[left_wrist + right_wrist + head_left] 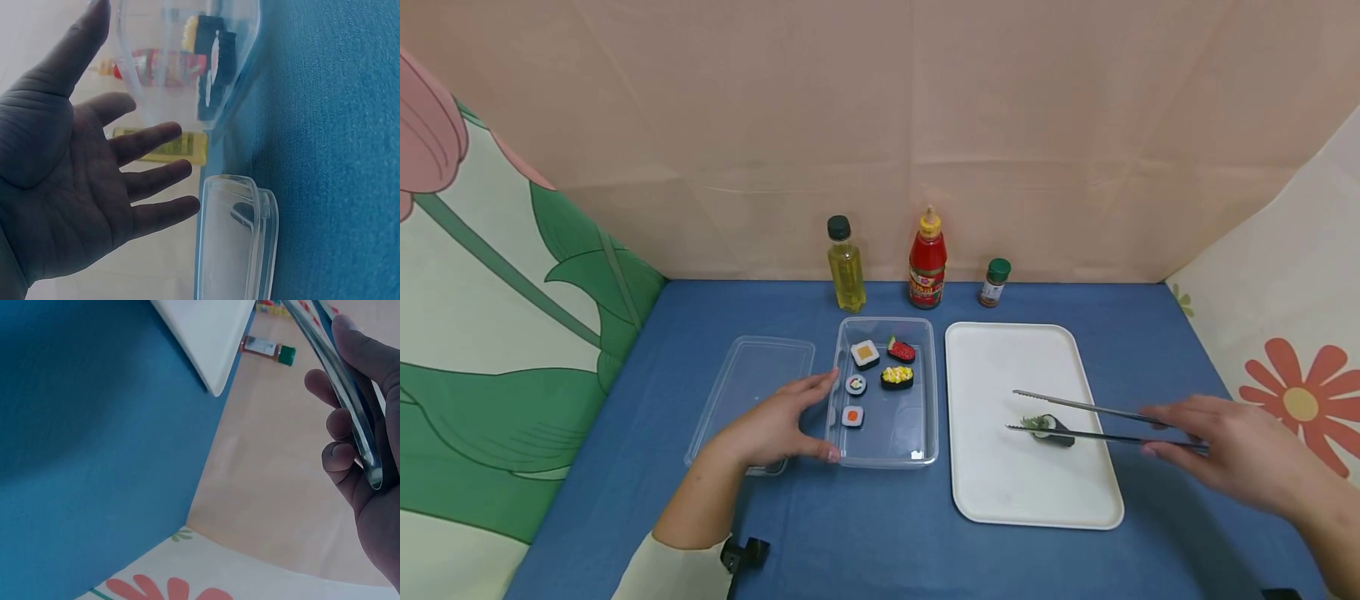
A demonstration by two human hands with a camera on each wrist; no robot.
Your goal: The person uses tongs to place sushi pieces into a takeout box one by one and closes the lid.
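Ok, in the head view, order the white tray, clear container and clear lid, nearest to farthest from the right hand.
1. White tray: just left of the right hand.
2. Clear container: left of the tray.
3. Clear lid: left of the container.

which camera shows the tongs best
The head view: both tips of the tongs show over the white tray, and the arms run back to the right hand. The right wrist view shows only the held part, cut off at the top edge; the left wrist view, none.
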